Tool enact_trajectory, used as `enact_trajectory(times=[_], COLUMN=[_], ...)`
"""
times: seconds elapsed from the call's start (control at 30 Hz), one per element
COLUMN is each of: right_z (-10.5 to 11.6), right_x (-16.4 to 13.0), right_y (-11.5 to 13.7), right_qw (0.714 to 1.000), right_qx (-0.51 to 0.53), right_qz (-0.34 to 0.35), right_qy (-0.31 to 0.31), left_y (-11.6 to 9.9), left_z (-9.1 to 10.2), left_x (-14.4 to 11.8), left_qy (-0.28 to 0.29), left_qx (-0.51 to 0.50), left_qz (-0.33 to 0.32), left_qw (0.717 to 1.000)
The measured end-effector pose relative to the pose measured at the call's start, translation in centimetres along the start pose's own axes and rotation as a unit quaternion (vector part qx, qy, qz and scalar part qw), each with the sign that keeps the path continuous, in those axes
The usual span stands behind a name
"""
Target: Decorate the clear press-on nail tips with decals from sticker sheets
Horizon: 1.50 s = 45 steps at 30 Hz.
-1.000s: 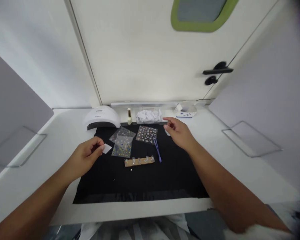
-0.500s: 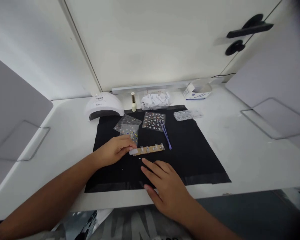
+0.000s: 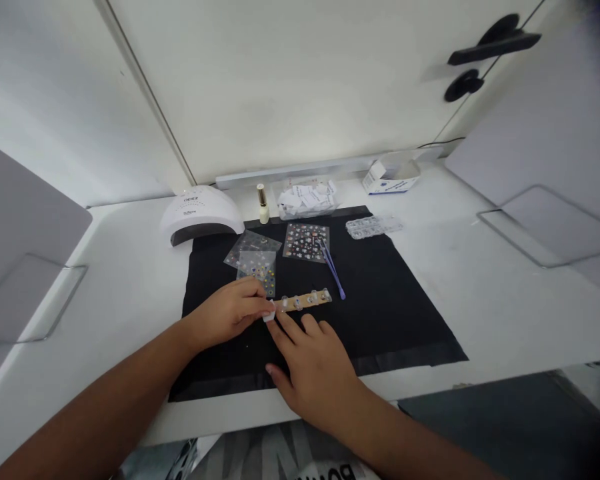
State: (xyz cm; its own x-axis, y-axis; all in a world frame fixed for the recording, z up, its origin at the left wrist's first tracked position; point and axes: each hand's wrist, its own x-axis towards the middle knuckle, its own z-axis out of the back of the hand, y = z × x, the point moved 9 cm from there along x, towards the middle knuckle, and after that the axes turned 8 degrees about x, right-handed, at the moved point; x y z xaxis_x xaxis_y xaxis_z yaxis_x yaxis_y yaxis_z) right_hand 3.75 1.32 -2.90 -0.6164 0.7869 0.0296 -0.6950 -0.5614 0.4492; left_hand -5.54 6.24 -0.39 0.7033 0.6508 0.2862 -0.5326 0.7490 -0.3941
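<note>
Beyond the white table (image 3: 455, 287) rose a pale door (image 3: 305, 87) with a black handle (image 3: 495, 50), ahead and to the right of where you worked. Your left hand (image 3: 230, 310) was over a black mat (image 3: 395, 320) on that table, its thumb and fingers pinched together on a small white pad (image 3: 269, 313). Your right hand (image 3: 317, 373) was just to the right of it and nearer to you, palm down, with its fingers spread apart. Your right index fingertip was right by the pad; whether it touched could not be told.

Just past your right fingertips lay a light-brown strip (image 3: 306, 301) bearing a row of clear nail tips (image 3: 297, 304), its left end reaching up to your left fingers. Beyond your left hand, two clear sticker sheets (image 3: 257, 267) overlapped. Farther ahead of your right hand was a patterned sticker sheet (image 3: 300, 241), with purple tweezers (image 3: 336, 275) lying across its right edge. Well past your left hand stood a white nail lamp (image 3: 205, 208), then a polish bottle (image 3: 264, 212) and a clear bag of white packets (image 3: 307, 200). Ahead and to the right of your right hand were a clear case (image 3: 370, 227) and, farther back, an open box (image 3: 391, 181).
</note>
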Motion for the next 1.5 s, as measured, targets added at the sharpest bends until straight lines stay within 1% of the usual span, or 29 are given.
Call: enact_trajectory(times=[0.17,0.33,0.73,0.87,1.1,1.3,1.5], right_z=[-0.2,-0.1,-1.0,-1.2,-1.0,-1.1,-1.1], right_x=[0.4,0.3,0.8,0.8,0.8,0.8,0.9], right_y=[-0.2,-0.1,-0.1,-0.3,-0.1,-0.2,-0.1], right_qw=[1.0,0.999,1.0,0.999,0.999,0.999,0.999], right_qx=[-0.026,-0.032,-0.016,-0.021,-0.018,-0.014,-0.01], right_qz=[-0.001,0.009,-0.01,-0.019,-0.026,-0.027,-0.027], right_qy=[-0.012,-0.023,0.008,0.018,0.034,0.038,0.045], left_y=[0.5,0.3,0.1,0.2,-0.8,-0.2,-0.9], left_z=[0.3,0.8,0.4,0.6,0.3,0.7,0.4], left_x=[0.1,0.2,0.2,0.2,0.2,0.1,0.1], left_qy=[-0.01,-0.017,-0.015,-0.022,-0.021,-0.04,-0.027], left_qx=[0.007,0.007,0.005,0.025,0.043,0.064,0.075], left_qz=[0.01,0.01,-0.001,-0.005,-0.033,-0.03,-0.047], left_qw=[1.0,1.0,1.0,0.999,0.998,0.997,0.996])
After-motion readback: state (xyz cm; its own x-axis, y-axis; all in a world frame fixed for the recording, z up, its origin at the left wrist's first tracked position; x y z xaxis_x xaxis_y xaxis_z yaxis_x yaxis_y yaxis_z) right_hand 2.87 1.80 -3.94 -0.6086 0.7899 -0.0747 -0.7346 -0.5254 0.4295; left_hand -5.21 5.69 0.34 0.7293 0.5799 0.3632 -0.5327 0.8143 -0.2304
